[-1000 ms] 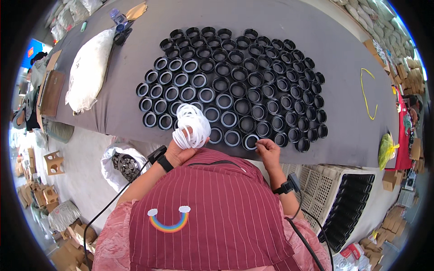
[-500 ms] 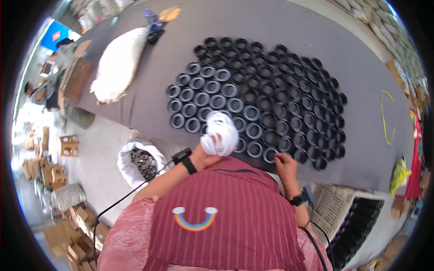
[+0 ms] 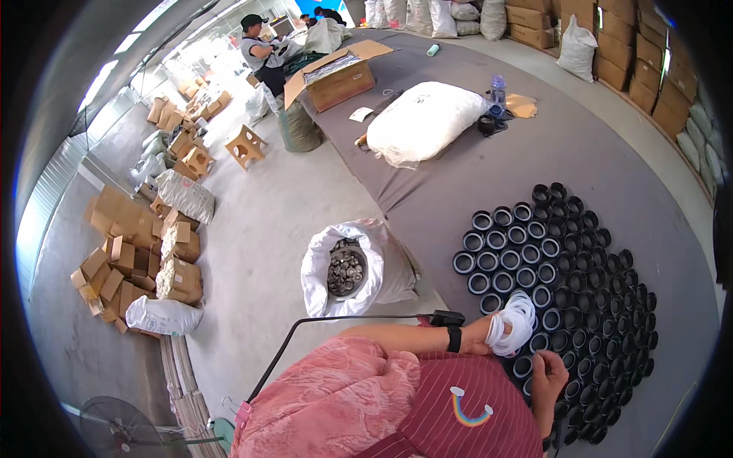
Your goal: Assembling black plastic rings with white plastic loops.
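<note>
My left hand [image 3: 478, 336] is closed round a bunch of thin white plastic rings [image 3: 518, 320], held above the near left part of a large group of short black cylindrical rings [image 3: 595, 305]. Those on the group's left side have a pale ring [image 3: 486, 261] showing round the rim; the others look black throughout. Just right of the bunch, my right hand [image 3: 550, 379] hovers at the group's near edge with curled fingers. Whatever its fingertips may pinch is too small to make out. A black band is on my left wrist.
The grey-covered table [image 3: 611, 160] also bears a stuffed white sack [image 3: 424, 122], a bottle [image 3: 498, 90] and an open carton [image 3: 340, 80]. Left of it stand a white bag of metal parts [image 3: 345, 267], a stool [image 3: 244, 146], piled cartons [image 3: 179, 282] and a fan [image 3: 122, 431]. A person [image 3: 265, 57] stands far off.
The view has swung to the left, so the table and black rings now lie further right and more floor shows. The white rings remain in my left hand; my right hand stays near the black rings.
</note>
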The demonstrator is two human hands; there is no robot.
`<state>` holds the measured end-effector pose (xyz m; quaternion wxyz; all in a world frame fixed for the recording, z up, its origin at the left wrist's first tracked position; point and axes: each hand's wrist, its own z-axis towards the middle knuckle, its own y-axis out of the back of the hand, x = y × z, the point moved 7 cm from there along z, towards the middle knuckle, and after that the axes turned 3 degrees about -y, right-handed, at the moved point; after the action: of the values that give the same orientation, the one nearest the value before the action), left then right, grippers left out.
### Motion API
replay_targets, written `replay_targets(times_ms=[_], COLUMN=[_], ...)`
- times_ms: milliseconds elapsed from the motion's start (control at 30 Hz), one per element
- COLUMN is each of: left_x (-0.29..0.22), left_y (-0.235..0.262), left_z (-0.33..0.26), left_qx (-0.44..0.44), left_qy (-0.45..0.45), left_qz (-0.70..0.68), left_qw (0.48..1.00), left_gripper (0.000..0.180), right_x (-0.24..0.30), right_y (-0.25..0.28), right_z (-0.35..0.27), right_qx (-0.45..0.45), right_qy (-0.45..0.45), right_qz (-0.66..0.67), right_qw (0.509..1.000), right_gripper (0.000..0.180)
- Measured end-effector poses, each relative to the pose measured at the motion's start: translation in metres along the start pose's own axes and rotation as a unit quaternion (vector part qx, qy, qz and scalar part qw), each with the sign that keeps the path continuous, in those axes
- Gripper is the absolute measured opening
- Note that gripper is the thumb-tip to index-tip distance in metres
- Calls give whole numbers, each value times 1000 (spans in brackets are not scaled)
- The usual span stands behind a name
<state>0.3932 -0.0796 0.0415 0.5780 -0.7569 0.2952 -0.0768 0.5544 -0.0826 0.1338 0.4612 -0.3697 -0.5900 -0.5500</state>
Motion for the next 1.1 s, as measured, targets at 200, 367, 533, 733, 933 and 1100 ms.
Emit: replay_targets(times_ms=[200, 367, 533, 733, 933, 1100], left_x=[-22, -34, -49, -76, -88, -95], left_y=[-3, 1, 11, 10, 7, -6], left_z=[-3, -19, -42, -73, -92, -110], left_qx=[-7, -14, -1, -6, 42, 89], left_qy=[-16, -35, -51, -54, -37, -17], left_qz=[48, 52, 64, 62, 41, 42], left_qw=[999, 998, 997, 997, 998, 995], left_gripper=[51, 46, 43, 51, 57, 55], right_x=[63, 43, 53, 63, 52, 42], right_y=[-63, -89, -122, -153, -169, -177], right_z=[21, 20, 17, 17, 11, 3], right_qx=[73, 61, 89, 75, 73, 48], right_qy=[-9, -22, -30, 39, -81, -134], right_qz=[-50, -35, -57, -106, 37, 109], right_qw=[996, 997, 994, 991, 993, 984], right_gripper=[15, 12, 8, 8, 7, 8])
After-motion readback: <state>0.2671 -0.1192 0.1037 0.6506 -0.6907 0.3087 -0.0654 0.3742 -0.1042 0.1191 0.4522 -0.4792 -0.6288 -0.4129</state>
